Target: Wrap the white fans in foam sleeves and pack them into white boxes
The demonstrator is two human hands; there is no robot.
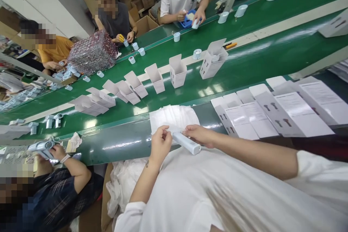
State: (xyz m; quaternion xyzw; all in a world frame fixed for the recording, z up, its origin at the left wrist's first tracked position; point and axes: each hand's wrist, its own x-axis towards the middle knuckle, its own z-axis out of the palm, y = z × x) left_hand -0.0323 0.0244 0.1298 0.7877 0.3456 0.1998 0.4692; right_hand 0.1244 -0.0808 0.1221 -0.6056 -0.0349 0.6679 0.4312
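Holding a white device [187, 143]; carton print [299, 105] unreadable.

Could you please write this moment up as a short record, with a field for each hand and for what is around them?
Left hand: fingers pinched just above the pale cylindrical device; any thin sheet held is hard to tell
Right hand: fingers on that device
Nearest: fanned white sheets
Beside: flat printed white cartons
Further: open white boxes on a green conveyor belt
Co-worker: co-worker's hand on a similar device
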